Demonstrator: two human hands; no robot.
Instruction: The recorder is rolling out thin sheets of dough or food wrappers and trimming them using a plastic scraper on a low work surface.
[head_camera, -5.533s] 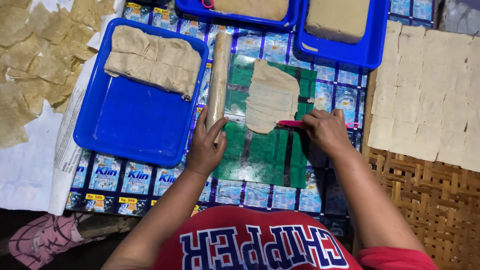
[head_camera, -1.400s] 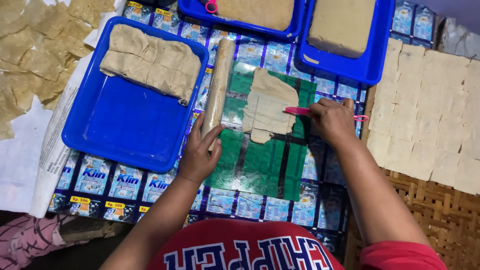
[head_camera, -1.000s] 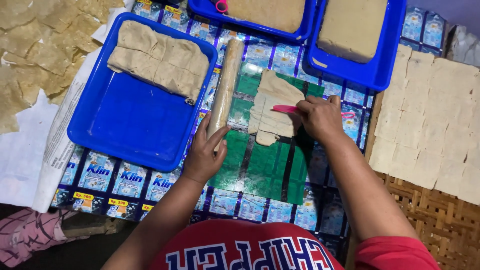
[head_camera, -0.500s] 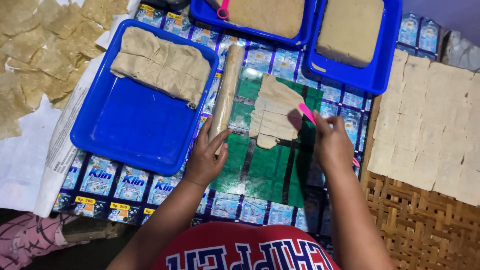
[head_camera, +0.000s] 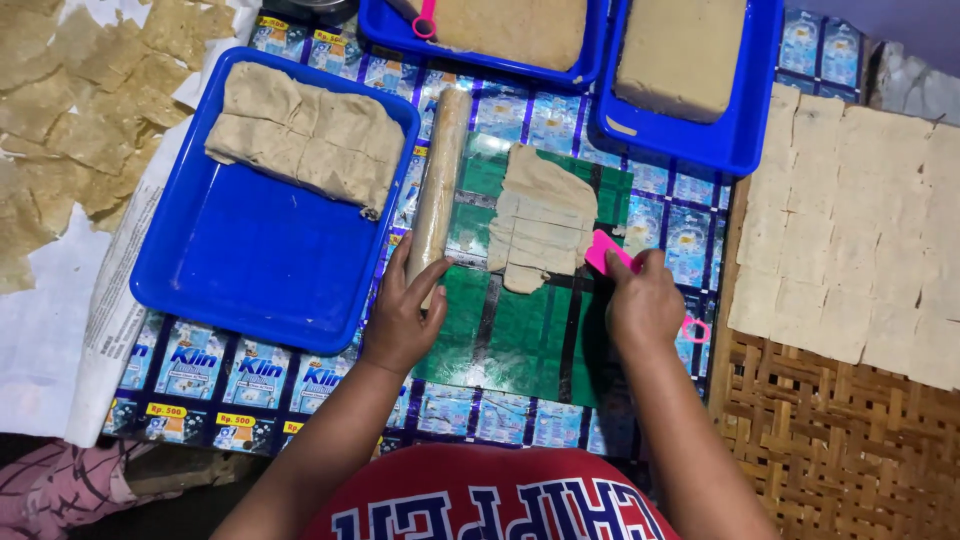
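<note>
At frame centre, the right hand (head_camera: 645, 305) is gripping a pink cutter (head_camera: 606, 252) beside the scored dough sheet (head_camera: 540, 220); the left hand (head_camera: 405, 315) is resting loosely, fingertips touching the rolling pin (head_camera: 440, 170) just left of the sheet.

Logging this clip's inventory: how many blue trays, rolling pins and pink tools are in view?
Blue trays: 3, left, top middle, top right
Rolling pin: 1, under the left hand
Pink tools: 2, in the right hand, in a tray
Total: 6
</note>
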